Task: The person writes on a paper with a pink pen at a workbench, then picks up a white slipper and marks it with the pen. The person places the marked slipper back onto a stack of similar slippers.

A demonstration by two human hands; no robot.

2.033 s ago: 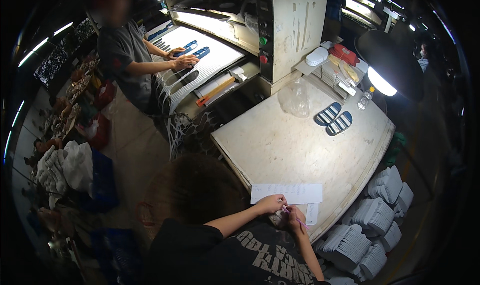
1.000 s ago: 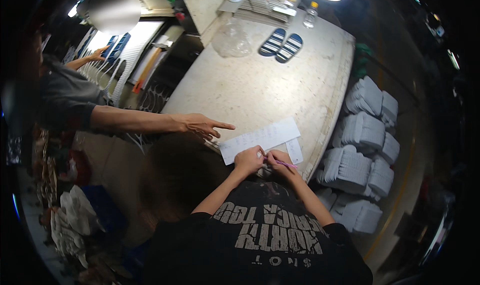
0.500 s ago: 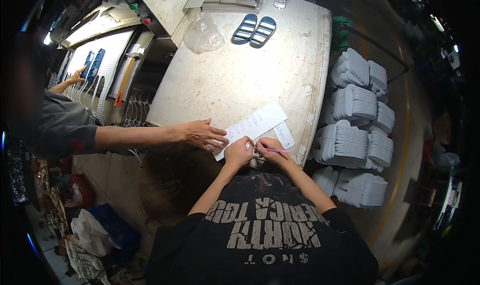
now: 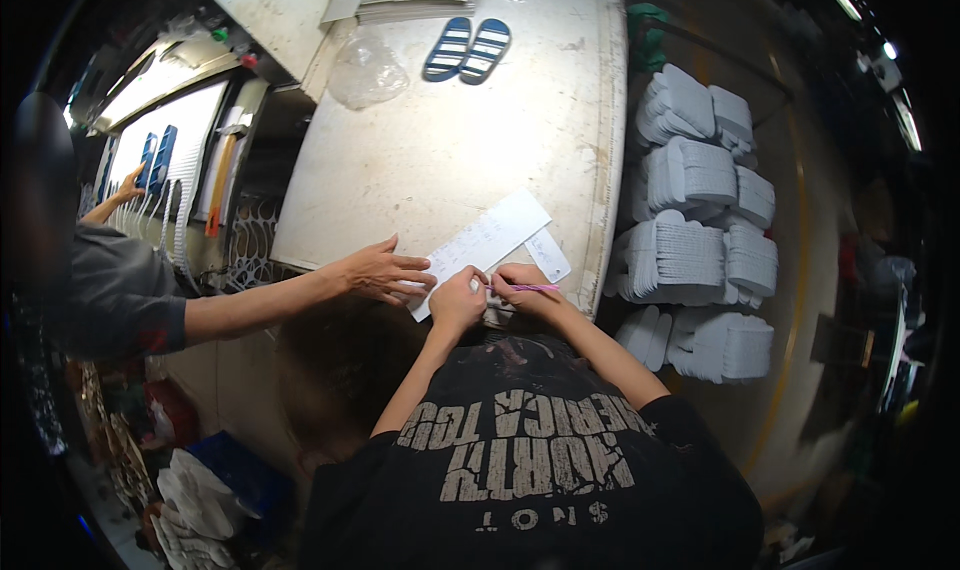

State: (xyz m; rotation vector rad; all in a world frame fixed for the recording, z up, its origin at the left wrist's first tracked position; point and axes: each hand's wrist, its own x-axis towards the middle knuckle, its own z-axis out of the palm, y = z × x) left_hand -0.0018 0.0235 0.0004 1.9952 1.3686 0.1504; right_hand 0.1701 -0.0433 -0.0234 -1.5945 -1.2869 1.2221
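Co-worker's hand [image 4: 378, 270] slid nearer paper slip [image 4: 487, 242] | left hand [image 4: 457, 303] presses slip flat | right hand [image 4: 523, 288] pinches pink pen [image 4: 528, 288], mid-writing | next needs steady slip

A paper slip [image 4: 487, 242] lies at the near edge of the worktop [image 4: 450, 150]. On the slip's near end rest the left hand [image 4: 457, 300] and the right hand [image 4: 523, 288], which holds a pen [image 4: 527, 288]. A co-worker's hand [image 4: 382, 270] presses just left of the slip. A pair of insoles [image 4: 467, 50] lies far behind the slip, a plastic bag [image 4: 366, 72] to their left. Stacked insoles [image 4: 700, 220] stand on the floor right of the slip, beyond the worktop's edge.
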